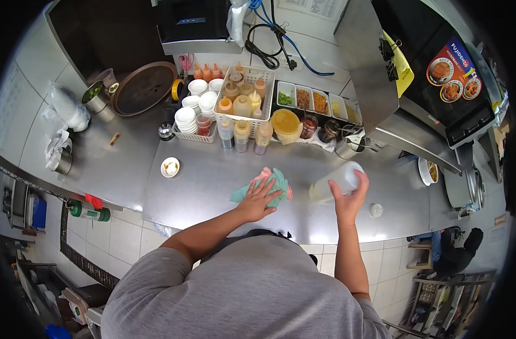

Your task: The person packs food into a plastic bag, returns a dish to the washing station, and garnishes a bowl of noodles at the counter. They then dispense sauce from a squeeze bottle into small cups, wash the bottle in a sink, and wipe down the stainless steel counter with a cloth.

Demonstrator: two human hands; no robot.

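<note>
My left hand (260, 200) lies spread on a crumpled green and pink cloth (279, 186) on the steel counter (212, 166). On the right, my right hand (350, 198) has its fingers around a whitish translucent bottle (330, 183), which is tilted with its far end toward the cloth. A small white cap or nozzle (376, 210) sits on the counter to the right of that hand. A little white bowl with brown residue (170, 167) stands to the left of the cloth.
Sauce bottles (242, 106) fill a white basket, with more bottles in front. Stacked white cups (185, 120) stand left of it, topping trays (305, 99) right. A microwave (438, 68) is at the upper right; a person in dark clothing (460, 251) is beyond the counter's right end.
</note>
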